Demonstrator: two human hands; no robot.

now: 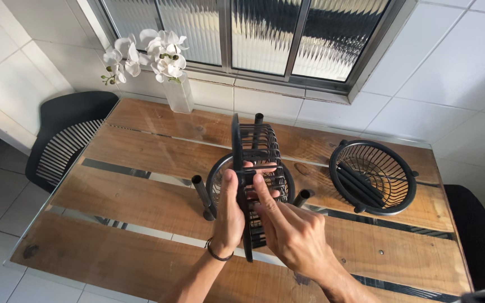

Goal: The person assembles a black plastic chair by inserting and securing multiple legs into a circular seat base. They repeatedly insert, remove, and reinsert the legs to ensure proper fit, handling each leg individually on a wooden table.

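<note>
No packages, labels, signs (or screens) in view.

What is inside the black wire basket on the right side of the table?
The black wire basket holds several black tubes lying slanted across its bottom. Their exact number is unclear, as they overlap and the wires partly cover them.

Home dining nook: wooden table, orchids

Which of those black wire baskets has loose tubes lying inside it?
The round basket standing alone at the table's right, untouched; black tubes lie inside. The other sits under both hands.
</note>
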